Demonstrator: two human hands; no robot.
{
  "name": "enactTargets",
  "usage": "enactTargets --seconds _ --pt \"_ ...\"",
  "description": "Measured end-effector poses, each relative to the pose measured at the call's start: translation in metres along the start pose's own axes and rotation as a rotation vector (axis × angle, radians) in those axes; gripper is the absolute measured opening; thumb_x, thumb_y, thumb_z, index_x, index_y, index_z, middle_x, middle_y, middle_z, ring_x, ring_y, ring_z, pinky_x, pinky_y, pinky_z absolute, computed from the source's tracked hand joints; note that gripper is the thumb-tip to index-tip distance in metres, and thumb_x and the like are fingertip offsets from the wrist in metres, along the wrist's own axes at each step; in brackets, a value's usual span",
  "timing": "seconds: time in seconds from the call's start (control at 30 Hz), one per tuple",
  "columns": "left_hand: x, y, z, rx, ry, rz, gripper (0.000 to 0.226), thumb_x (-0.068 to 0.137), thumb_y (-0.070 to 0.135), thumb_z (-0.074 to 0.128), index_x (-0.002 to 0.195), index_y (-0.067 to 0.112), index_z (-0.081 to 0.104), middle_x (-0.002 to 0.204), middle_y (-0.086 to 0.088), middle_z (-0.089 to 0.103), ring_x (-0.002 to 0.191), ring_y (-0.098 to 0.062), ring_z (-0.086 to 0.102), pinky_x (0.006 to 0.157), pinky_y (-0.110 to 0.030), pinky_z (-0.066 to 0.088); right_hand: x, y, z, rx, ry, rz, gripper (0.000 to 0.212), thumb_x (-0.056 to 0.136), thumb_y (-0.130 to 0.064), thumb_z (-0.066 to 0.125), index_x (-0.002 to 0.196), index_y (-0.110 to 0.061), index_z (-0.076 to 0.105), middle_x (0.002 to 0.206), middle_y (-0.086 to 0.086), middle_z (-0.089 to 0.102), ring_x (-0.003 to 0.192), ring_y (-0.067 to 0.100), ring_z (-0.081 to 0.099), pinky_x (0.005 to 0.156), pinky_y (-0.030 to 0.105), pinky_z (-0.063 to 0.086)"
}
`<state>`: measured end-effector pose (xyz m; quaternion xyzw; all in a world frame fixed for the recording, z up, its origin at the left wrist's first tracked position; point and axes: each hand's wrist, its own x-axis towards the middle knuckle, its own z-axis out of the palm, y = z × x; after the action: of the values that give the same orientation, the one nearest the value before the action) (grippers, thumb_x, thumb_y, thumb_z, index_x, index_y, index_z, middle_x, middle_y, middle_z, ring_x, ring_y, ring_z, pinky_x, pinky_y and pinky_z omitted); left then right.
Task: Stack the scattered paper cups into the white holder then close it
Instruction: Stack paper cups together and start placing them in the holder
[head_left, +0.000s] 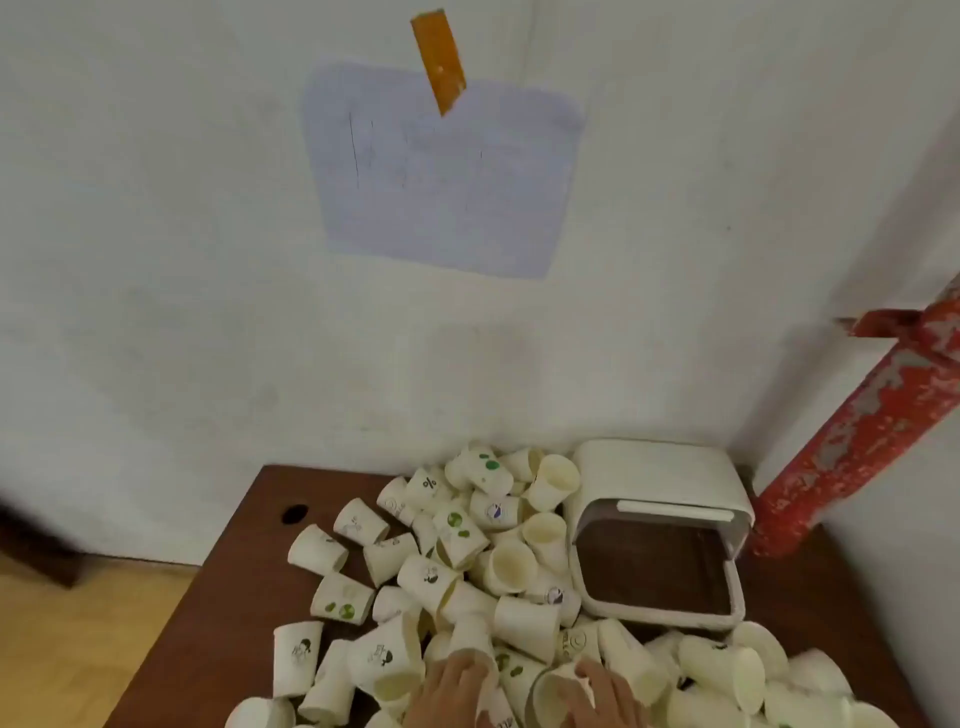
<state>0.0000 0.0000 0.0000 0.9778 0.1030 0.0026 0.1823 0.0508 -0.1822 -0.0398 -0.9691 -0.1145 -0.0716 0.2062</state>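
Left hand (457, 686) curls over a cup (475, 647) in the pile | right hand (597, 693) grips an open-mouthed cup (553, 693) beside it | white holder (660, 519) stands open ahead-right of my right hand, apparently empty | I judge nesting means aligning mouths first, sliding gently to avoid crushed rims | paper cups (493, 561) scattered ahead.

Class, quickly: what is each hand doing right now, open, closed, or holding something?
Left hand: fingers curled round a paper cup in the pile.
Right hand: grips the rim of another paper cup.
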Motion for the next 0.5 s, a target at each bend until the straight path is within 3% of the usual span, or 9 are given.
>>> enactTargets --seconds 0.03,0.1,0.17,0.23,0.33,0.43,0.5 --pt "0.013 -0.002 -0.001 -0.008 -0.036 0.037 0.038 0.086 0.039 0.047 0.123 0.033 0.054 0.131 0.022 0.043 0.121 -0.007 0.047 0.089 -0.022 0.043 0.011 -0.005 -0.002 0.044 -0.081 -0.009 0.022 0.058 -0.020 0.049 0.067 -0.027 0.067 0.094 -0.003 0.067 0.085 0.024 0.063 0.061 0.034 0.048" --pt "0.026 0.000 -0.007 0.001 -0.156 0.017 0.041 0.092 0.034 0.046 0.133 0.030 0.043 0.140 0.016 0.036 0.130 -0.011 0.035 0.099 -0.023 0.036 0.023 -0.013 -0.009 -0.039 -0.086 -0.058 0.028 0.054 -0.012 0.065 0.077 -0.026 0.071 0.103 0.001 0.067 0.093 0.025 0.060 0.061 0.039 0.050" --pt "0.032 0.000 -0.002 -0.024 -0.112 -0.002 0.037 0.093 0.031 0.047 0.130 0.027 0.045 0.137 0.011 0.040 0.126 -0.014 0.037 0.099 -0.025 0.037 0.029 -0.011 -0.010 -0.086 -0.202 -0.055 0.044 0.049 -0.008 0.082 0.088 -0.023 0.072 0.110 0.004 0.067 0.098 0.027 0.061 0.066 0.041 0.053" --pt "0.032 0.002 0.001 -0.022 -0.097 -0.059 0.033 0.091 0.027 0.051 0.124 0.023 0.051 0.131 0.007 0.045 0.118 -0.016 0.042 0.094 -0.028 0.042 0.026 -0.010 -0.010 -0.109 -0.270 -0.039 0.049 0.048 -0.010 0.086 0.093 -0.023 0.072 0.113 0.004 0.066 0.099 0.027 0.061 0.068 0.041 0.054" --pt "0.051 -0.001 -0.001 0.036 -0.005 -0.115 0.033 0.085 0.025 0.059 0.117 0.018 0.058 0.126 -0.001 0.051 0.108 -0.021 0.050 0.085 -0.031 0.046 0.034 -0.012 -0.007 -0.122 -0.330 -0.004 0.040 0.061 -0.015 0.082 0.099 -0.025 0.069 0.112 -0.001 0.064 0.096 0.022 0.063 0.070 0.035 0.053" --pt "0.064 -0.005 0.000 0.130 -0.080 -0.150 0.038 0.089 0.031 0.053 0.126 0.021 0.048 0.135 -0.001 0.039 0.114 -0.021 0.041 0.093 -0.032 0.042 0.037 -0.010 -0.004 -0.073 -0.380 0.010 0.032 0.086 -0.016 0.060 0.117 -0.024 0.061 0.116 -0.003 0.057 0.102 0.019 0.056 0.082 0.032 0.047" --pt "0.071 -0.008 0.002 0.141 -0.084 -0.141 0.038 0.090 0.032 0.050 0.126 0.022 0.047 0.135 -0.001 0.038 0.116 -0.022 0.040 0.093 -0.036 0.041 0.040 -0.008 -0.005 -0.066 -0.402 0.014 0.030 0.092 -0.018 0.052 0.121 -0.024 0.058 0.116 -0.004 0.057 0.103 0.017 0.054 0.085 0.030 0.045"
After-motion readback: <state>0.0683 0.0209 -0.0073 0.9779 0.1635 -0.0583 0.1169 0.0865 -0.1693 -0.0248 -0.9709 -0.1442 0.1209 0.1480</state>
